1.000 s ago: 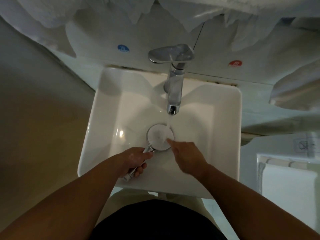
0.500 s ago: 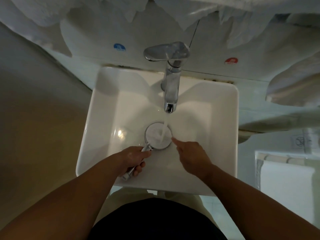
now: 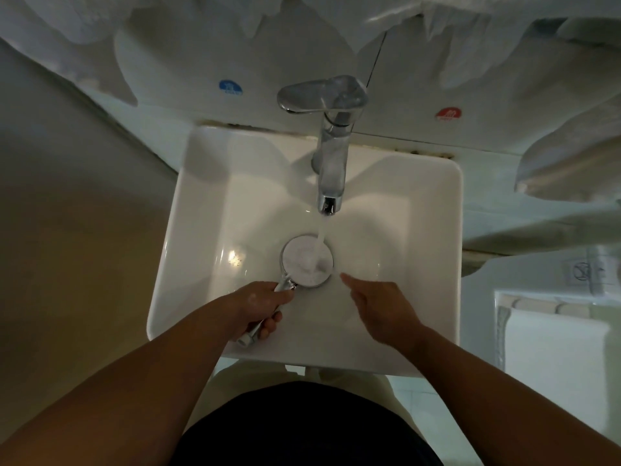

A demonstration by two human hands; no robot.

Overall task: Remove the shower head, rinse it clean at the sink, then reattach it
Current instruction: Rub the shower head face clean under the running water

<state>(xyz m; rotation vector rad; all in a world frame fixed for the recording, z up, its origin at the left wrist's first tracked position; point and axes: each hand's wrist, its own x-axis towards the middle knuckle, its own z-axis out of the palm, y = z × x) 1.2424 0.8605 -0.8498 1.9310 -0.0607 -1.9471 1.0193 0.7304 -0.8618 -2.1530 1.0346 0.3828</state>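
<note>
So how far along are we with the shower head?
Removal looks done: the shower head is detached and over the sink. Rinsing is in hand: the left hand grips its handle, face up under the stream from the tap; the right hand hovers beside it, not touching. Left: finish rinsing, shut the tap, reattach it.

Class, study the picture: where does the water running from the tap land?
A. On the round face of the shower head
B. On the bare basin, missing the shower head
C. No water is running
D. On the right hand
A: the water from the faucet falls on the face of the shower head, which the left hand holds by its handle; the right hand is beside the stream, not under it.
</note>
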